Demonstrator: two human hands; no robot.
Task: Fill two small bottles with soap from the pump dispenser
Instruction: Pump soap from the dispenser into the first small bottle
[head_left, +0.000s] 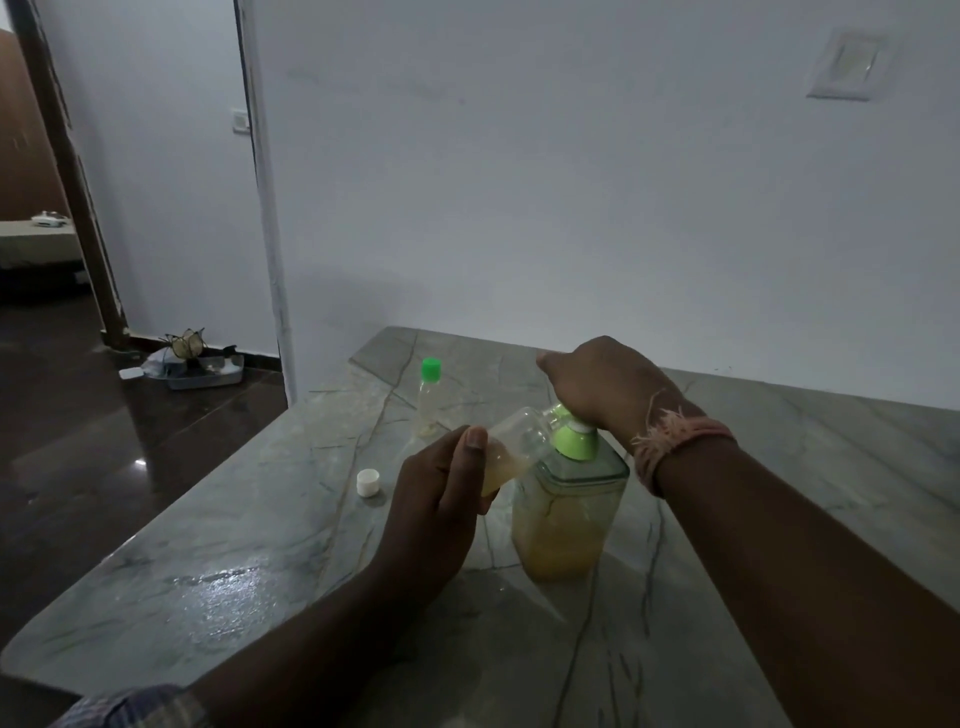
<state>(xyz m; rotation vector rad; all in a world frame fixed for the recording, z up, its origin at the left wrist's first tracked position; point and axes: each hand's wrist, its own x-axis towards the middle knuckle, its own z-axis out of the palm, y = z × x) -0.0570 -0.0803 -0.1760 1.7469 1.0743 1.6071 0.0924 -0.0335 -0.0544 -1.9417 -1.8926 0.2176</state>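
Two bottles in play: one tilted small bottle (511, 452), partly filled, gripped in left hand (441, 499), mouth at nozzle of pump dispenser (566, 499) on stone table (234, 571). Right hand (602, 384) presses down on green pump head (571, 434), fingers flat or curled unclear. Second bottle (429, 397), green-capped, stands behind; white cap (369, 482) lies loose near left hand. Risk: mouth slips off nozzle, soap spills; hard press may tip dispenser.

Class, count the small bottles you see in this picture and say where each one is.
2. One small bottle is tilted in the left hand, its mouth at the pump dispenser. The other, green-capped, stands on the table behind. None seems hidden.
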